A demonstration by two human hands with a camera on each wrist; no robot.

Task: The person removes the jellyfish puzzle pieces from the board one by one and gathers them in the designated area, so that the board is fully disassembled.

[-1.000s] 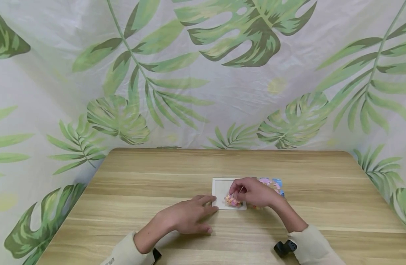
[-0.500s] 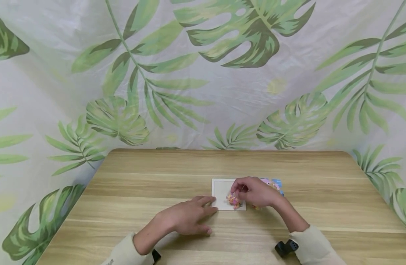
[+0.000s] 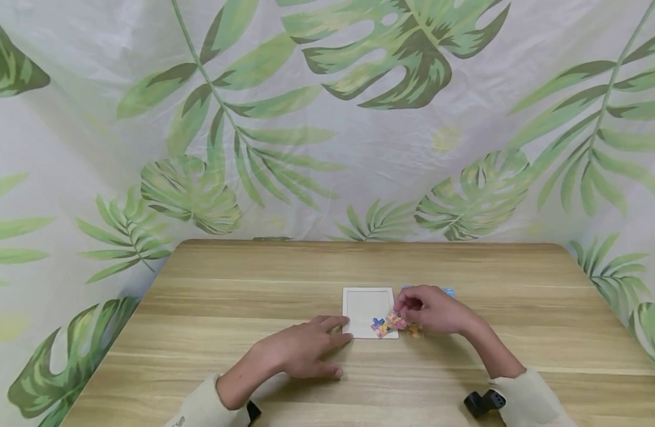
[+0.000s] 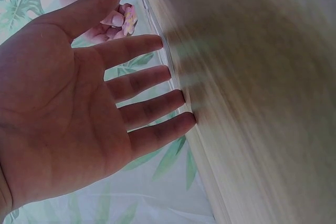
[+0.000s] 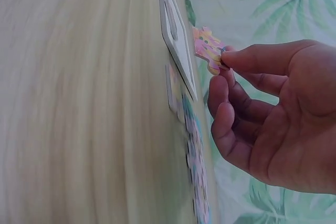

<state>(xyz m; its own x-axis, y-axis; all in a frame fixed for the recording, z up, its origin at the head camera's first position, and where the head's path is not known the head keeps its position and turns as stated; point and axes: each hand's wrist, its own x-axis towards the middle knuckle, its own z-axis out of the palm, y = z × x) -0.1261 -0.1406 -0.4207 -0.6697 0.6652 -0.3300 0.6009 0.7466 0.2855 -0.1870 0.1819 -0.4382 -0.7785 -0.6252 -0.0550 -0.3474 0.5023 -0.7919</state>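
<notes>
My right hand (image 3: 433, 309) pinches a pink and yellow jigsaw puzzle piece cluster (image 5: 207, 48) between thumb and fingertips. In the head view that cluster (image 3: 396, 321) is over the right edge of a white puzzle frame (image 3: 367, 290). Blue and orange puzzle pieces (image 3: 380, 327) appear at the frame's lower right corner; whether they are joined to the held ones I cannot tell. My left hand (image 3: 303, 349) is spread with straight fingers, its fingertips touching the frame's left edge. In the left wrist view, the left hand (image 4: 68, 98) holds nothing.
More colourful puzzle pieces (image 5: 194, 156) lie on the wooden table (image 3: 226, 296) right of the frame, partly hidden under the right hand. An orange piece (image 3: 415, 330) shows below its fingers. A leaf-patterned cloth (image 3: 327, 148) hangs behind the table.
My right hand has shifted right with the held puzzle pieces, from over the frame to its right edge. More of the frame's bare inside shows. The left hand has stayed in place.
</notes>
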